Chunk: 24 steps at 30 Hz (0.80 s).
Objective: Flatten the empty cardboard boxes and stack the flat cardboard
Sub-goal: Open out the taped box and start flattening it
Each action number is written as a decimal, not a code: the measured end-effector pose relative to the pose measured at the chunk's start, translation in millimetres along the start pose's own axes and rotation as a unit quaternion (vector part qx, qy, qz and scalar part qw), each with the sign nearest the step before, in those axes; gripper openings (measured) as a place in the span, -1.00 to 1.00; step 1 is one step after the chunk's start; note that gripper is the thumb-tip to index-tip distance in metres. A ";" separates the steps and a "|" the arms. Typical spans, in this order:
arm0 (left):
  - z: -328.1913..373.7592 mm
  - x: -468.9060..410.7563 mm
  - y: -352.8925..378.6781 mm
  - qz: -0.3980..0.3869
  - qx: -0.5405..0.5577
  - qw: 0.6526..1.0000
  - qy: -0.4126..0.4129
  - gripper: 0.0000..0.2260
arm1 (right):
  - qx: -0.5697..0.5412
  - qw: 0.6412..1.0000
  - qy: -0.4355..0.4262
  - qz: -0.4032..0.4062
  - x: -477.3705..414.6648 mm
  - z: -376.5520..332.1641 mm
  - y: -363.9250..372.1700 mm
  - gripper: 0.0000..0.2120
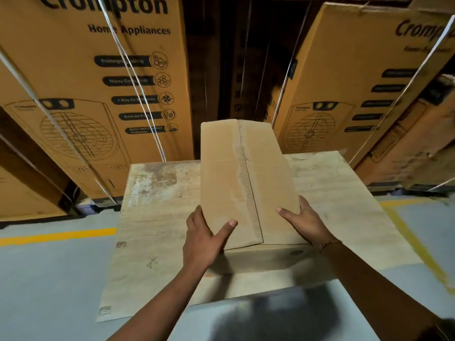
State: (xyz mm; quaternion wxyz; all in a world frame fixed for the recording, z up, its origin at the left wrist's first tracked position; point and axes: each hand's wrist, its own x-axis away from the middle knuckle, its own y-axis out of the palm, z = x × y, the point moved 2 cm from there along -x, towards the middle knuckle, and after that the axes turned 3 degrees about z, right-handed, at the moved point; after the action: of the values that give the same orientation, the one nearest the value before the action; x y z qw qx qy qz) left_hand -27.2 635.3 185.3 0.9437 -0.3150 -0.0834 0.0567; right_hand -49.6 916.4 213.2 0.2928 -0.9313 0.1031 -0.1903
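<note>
A plain brown cardboard box point(243, 178) stands in the middle of the view, long and closed on top, with a torn tape seam running down its length. My left hand point(204, 239) grips its near left corner, thumb lying on the top face. My right hand point(302, 222) holds the near right side, thumb on top as well. The box's near end sits over a large flat sheet of worn cardboard point(152, 217) spread on the floor. The fingers of both hands are hidden behind the box.
Tall strapped appliance cartons stand at the back left point(93, 94) and back right point(357, 94), with a dark gap between them. The grey floor point(49, 279) carries yellow lines point(56, 236). A wristband point(328, 244) circles my right wrist.
</note>
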 end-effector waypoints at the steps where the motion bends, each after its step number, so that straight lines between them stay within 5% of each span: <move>1: 3.1 6.5 3.8 -0.010 -0.023 1.000 0.012 0.06 | 0.034 0.999 -0.011 -0.008 -3.3 0.2 -1.5 0.25; 7: 5.7 21.8 3.4 -0.052 -0.150 0.986 0.056 0.30 | 0.314 0.940 -0.128 -0.035 17.7 -8.8 20.3 -0.07; 12: 3.3 26.4 -1.3 -0.065 -0.203 0.974 0.071 0.33 | 0.364 0.921 -0.121 -0.066 27.7 -12.8 23.1 0.04; 19: -4.3 46.1 -30.3 0.034 -0.088 0.990 0.105 -0.26 | 0.276 0.948 -0.160 -0.004 49.4 -34.3 2.7 -0.14; 24: -32.6 68.4 -43.8 0.063 0.004 0.998 -0.011 -0.42 | 0.197 0.959 -0.192 0.070 67.4 -50.2 -42.5 -0.42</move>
State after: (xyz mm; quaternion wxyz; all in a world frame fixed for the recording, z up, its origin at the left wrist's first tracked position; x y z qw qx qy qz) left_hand 48.5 592.3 194.5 0.9385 -0.3152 -0.0740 0.1200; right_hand -5.9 904.8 295.8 0.4976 -0.8646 0.0701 -0.0040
